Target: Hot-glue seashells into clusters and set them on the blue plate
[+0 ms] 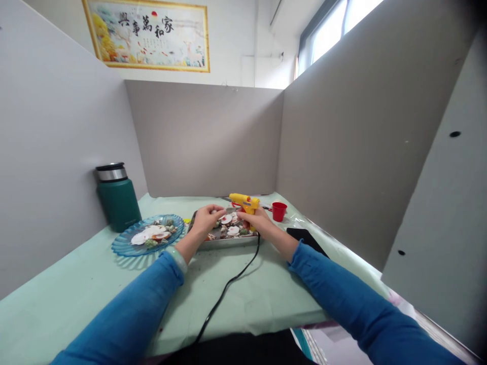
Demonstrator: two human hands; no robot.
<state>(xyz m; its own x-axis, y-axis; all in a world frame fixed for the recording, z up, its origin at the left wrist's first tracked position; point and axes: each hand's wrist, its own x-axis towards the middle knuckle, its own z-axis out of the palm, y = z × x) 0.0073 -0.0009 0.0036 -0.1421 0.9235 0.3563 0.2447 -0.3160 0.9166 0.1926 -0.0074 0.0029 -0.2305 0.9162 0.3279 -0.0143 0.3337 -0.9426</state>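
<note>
My right hand [255,218] is wrapped round the handle of a yellow glue gun [243,201], whose nozzle points left. A black cord runs from its handle down over the table's front edge. My left hand [208,218] is over the left part of a metal tray [228,243], its fingers pinched together; what they hold, if anything, is too small to make out. White shells [233,230] and small greenish and brown pieces lie in the tray beneath both hands. To the left, a blue scalloped glass plate [122,247] bears more shells and greenish pieces.
A green bottle [118,203] with a black lid stands behind the plate, by the left partition. Right of the tray are a red cup [279,212] and a flat black object [304,238]. Grey partitions enclose the green-covered table [228,304] on three sides.
</note>
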